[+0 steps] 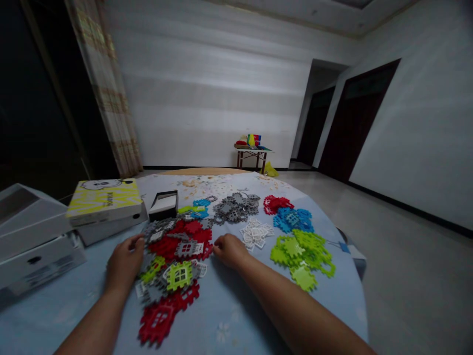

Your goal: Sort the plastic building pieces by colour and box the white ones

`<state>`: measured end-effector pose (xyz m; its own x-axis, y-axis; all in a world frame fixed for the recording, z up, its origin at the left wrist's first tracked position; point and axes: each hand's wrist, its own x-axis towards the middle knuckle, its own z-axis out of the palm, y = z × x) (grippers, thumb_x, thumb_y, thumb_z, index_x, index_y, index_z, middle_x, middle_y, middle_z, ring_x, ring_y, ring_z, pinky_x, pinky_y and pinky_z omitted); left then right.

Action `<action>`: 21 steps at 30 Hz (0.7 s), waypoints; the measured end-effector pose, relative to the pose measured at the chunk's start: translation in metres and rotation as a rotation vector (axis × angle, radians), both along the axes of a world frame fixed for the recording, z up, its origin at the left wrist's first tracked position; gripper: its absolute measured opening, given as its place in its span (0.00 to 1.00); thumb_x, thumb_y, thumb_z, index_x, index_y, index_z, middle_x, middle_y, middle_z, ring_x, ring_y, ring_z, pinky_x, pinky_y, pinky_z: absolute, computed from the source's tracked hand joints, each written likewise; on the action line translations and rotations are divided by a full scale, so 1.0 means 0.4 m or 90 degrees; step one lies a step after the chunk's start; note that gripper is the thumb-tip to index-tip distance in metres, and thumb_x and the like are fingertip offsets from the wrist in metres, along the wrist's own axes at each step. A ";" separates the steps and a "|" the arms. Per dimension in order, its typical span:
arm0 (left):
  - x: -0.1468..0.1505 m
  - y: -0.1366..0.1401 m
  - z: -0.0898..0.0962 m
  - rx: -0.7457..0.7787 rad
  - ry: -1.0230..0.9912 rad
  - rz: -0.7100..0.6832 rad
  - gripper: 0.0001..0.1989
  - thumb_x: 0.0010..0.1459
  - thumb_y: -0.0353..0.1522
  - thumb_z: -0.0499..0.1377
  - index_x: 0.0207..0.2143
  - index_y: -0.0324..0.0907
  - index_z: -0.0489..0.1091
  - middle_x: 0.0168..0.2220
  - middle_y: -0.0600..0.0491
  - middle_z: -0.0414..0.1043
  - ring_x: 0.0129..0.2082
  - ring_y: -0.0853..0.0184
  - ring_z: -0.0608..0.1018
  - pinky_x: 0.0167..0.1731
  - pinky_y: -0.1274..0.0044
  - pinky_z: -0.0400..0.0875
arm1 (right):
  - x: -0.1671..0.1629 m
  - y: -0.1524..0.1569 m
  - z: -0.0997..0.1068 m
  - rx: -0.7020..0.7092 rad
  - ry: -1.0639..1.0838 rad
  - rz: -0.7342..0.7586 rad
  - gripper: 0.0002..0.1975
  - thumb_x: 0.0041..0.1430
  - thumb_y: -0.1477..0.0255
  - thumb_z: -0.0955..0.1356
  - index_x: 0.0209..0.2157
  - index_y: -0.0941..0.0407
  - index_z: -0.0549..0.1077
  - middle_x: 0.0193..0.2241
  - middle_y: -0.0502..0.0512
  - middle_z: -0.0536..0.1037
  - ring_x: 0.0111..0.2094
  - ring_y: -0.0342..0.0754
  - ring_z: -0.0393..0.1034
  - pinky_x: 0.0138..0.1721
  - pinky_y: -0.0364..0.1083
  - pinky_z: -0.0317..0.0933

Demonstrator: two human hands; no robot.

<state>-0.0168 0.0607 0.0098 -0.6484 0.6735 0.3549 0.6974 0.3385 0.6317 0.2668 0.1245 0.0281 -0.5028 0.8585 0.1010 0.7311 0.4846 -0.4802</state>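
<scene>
A mixed pile of toothed plastic building tiles (pixel 168 246), red, grey, green and white, lies between my two hands. My left hand (pixel 124 261) rests at the pile's left edge with its fingers curled; whatever may be in them is hidden. On the opposite side, my right hand (pixel 231 250) has its fingertips pinched together close to a red tile; I cannot make out anything between them. A green window tile (pixel 179 276) lies on top of the pile's near part. Red window tiles (pixel 158 319) spread toward me.
Sorted heaps lie farther right: grey tiles (pixel 236 207), white window frames (pixel 255 232), red tiles (pixel 277 204), blue tiles (pixel 293 219) and green tiles (pixel 303 254). On the left stand a yellow box (pixel 105 202), a white box (pixel 35 256) and a small black box (pixel 162 213).
</scene>
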 end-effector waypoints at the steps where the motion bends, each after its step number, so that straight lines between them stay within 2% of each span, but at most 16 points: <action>1: -0.007 0.003 -0.005 0.003 -0.002 -0.001 0.21 0.53 0.41 0.47 0.41 0.40 0.71 0.42 0.45 0.74 0.42 0.57 0.75 0.43 0.69 0.68 | -0.013 0.003 0.001 0.005 -0.015 -0.008 0.15 0.55 0.64 0.63 0.37 0.55 0.77 0.38 0.60 0.77 0.40 0.52 0.71 0.38 0.46 0.60; 5: -0.024 0.015 -0.021 0.029 0.010 -0.017 0.16 0.53 0.42 0.47 0.37 0.46 0.70 0.38 0.51 0.75 0.40 0.57 0.75 0.41 0.68 0.69 | -0.043 0.014 -0.002 -0.008 -0.032 -0.043 0.16 0.51 0.62 0.65 0.36 0.55 0.78 0.39 0.61 0.78 0.39 0.53 0.72 0.36 0.46 0.61; 8: -0.026 0.018 -0.025 0.023 0.011 -0.022 0.16 0.53 0.42 0.46 0.36 0.47 0.69 0.39 0.50 0.75 0.39 0.57 0.75 0.40 0.68 0.69 | -0.049 0.019 -0.007 -0.038 -0.011 -0.063 0.14 0.50 0.62 0.66 0.33 0.55 0.78 0.36 0.60 0.78 0.38 0.53 0.72 0.34 0.45 0.61; 14: -0.014 0.013 -0.006 -0.022 0.010 -0.022 0.20 0.54 0.43 0.44 0.38 0.44 0.70 0.39 0.47 0.76 0.40 0.57 0.76 0.39 0.70 0.69 | -0.056 0.019 -0.019 -0.121 0.112 -0.084 0.08 0.48 0.71 0.67 0.31 0.57 0.77 0.30 0.55 0.79 0.33 0.46 0.72 0.30 0.40 0.58; 16: -0.008 0.009 0.004 -0.041 0.004 -0.028 0.23 0.54 0.43 0.43 0.40 0.41 0.71 0.41 0.45 0.75 0.41 0.57 0.76 0.40 0.72 0.69 | -0.054 0.019 -0.022 -0.169 0.164 -0.082 0.09 0.48 0.74 0.66 0.32 0.58 0.76 0.28 0.53 0.78 0.29 0.43 0.71 0.26 0.38 0.57; 18: -0.004 0.006 0.012 -0.063 -0.006 -0.031 0.26 0.54 0.43 0.42 0.42 0.38 0.71 0.43 0.43 0.75 0.43 0.57 0.76 0.41 0.73 0.68 | -0.047 0.022 -0.023 -0.208 0.213 -0.091 0.14 0.46 0.76 0.68 0.38 0.58 0.75 0.28 0.52 0.78 0.27 0.41 0.70 0.24 0.37 0.56; 21: -0.009 0.007 0.009 -0.076 -0.008 -0.041 0.28 0.55 0.43 0.41 0.44 0.36 0.71 0.43 0.41 0.75 0.43 0.56 0.76 0.41 0.72 0.68 | -0.027 0.028 -0.015 -0.240 0.243 -0.107 0.19 0.46 0.78 0.67 0.43 0.58 0.73 0.28 0.51 0.78 0.26 0.40 0.71 0.24 0.36 0.57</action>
